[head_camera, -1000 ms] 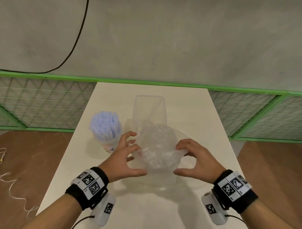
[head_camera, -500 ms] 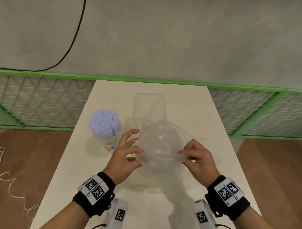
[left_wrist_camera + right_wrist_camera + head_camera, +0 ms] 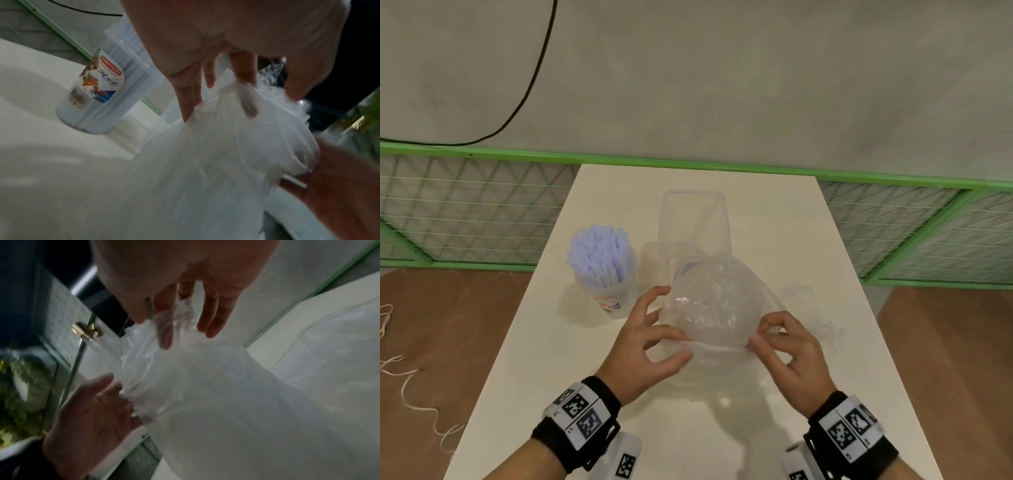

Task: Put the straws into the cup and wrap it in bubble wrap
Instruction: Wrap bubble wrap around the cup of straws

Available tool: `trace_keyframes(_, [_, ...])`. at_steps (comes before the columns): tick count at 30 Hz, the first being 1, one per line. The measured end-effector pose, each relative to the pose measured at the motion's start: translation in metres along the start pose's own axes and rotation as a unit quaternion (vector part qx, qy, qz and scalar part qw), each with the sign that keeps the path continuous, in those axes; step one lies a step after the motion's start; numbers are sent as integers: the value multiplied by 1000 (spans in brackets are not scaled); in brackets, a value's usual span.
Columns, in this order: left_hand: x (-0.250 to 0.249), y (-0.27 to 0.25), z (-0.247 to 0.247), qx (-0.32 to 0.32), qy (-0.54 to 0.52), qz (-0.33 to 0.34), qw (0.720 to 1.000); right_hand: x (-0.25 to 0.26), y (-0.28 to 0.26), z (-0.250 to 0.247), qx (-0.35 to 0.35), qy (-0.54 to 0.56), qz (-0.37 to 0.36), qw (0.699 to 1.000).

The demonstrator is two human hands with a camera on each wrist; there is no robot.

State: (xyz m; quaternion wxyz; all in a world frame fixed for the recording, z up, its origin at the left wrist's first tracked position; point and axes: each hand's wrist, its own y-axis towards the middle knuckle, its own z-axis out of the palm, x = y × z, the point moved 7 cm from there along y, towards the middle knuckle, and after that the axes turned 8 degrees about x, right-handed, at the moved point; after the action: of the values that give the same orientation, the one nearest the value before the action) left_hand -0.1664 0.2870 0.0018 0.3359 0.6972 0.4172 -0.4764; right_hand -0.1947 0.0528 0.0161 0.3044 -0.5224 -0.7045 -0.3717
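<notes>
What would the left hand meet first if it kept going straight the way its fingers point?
The left hand already touches the bunched bubble wrap, so it would press further into that. Beyond it, the clear container probably comes next, though depth is unclear.

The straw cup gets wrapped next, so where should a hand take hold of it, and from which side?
Grip the cup around its labelled lower wall, from its near left side. It stands upright, the straws rise above its rim, and the left hand and bubble wrap crowd its right.

Straw cup (image 3: 93, 97) label, red brand banner (blurred, unreadable), script illegible
</notes>
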Motion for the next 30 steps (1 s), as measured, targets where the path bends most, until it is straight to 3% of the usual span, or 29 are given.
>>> trace_keyframes(2, [-6,0,-3,-35,-17,-1,999,6,3,-6,-29,20,10,999])
trace_keyframes(5, [-4,0,-6,-62,-21,-14,998,-1,4,-4,-7,59,79,995])
trace_keyframes(13, [-2,4,-5,-17,-109,-44,993,-3,18,-2,108,11,132,985])
trace_keyframes(18, [-3,16,-9,29,-86,-58,994,-7,32,-1,213,25,155,964])
trace_keyframes(21, [-5,25,-11,25,-60,-76,995,-6,39,2,273,-12,150,950])
trace_keyframes(30, [-21,52,-16,35,41,-87,995,1,50,3,319,-36,138,937])
